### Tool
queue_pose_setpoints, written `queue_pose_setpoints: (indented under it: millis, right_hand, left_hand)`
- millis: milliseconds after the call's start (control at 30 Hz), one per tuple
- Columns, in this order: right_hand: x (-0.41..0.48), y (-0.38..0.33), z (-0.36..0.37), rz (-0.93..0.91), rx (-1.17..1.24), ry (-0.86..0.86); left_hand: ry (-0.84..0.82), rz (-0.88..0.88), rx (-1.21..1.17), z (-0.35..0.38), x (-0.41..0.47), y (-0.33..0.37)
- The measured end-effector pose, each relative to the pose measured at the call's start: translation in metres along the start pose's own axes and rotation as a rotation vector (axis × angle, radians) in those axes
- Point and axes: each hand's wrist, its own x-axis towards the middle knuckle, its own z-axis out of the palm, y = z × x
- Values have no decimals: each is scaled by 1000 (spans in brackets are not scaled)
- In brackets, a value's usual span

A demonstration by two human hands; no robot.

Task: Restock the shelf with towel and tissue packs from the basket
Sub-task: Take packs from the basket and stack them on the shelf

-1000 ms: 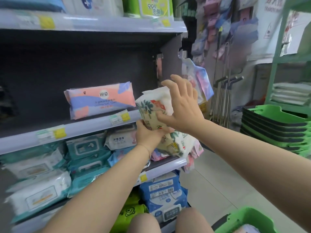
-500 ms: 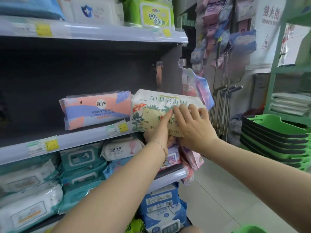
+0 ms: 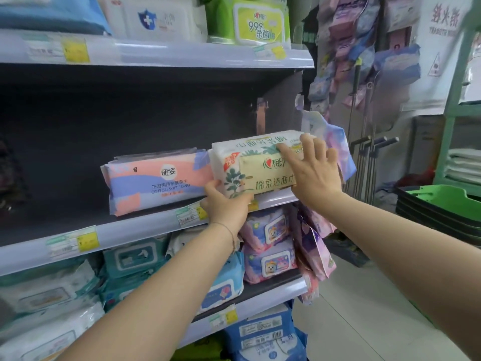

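A white and green towel pack with leaf print rests on the middle shelf at its right end, a second similar pack stacked on top of it. My left hand grips its lower left corner from below. My right hand lies flat against its right front face with fingers spread. A pink and blue cotton towel pack lies just left of it, touching. The basket is out of view.
The left half of the middle shelf is dark and bare. Wipe packs fill the top shelf and the lower shelves. Hanging packs dangle off the shelf's right end. Stacked green baskets and mop handles stand to the right.
The packs were lifted from in front of the shelf, turned flat and set onto the middle shelf beside the pink pack. Both hands moved with them and now press them in.
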Motion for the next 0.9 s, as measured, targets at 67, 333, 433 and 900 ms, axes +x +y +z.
queue_pose_setpoints:
  millis: [67, 333, 433, 900]
  right_hand:
    - [3, -6, 5, 50, 60, -62]
    - [12, -13, 10, 50, 219, -154]
    - [15, -13, 12, 37, 271, -183]
    - [-3, -21, 33, -60, 501, -404]
  left_hand:
    - [-12, 67, 105, -3, -1, 0]
    - [-8, 258, 307, -4, 10, 0]
    - [26, 343, 418, -3, 19, 2]
    - [-114, 494, 1041, 11, 17, -1]
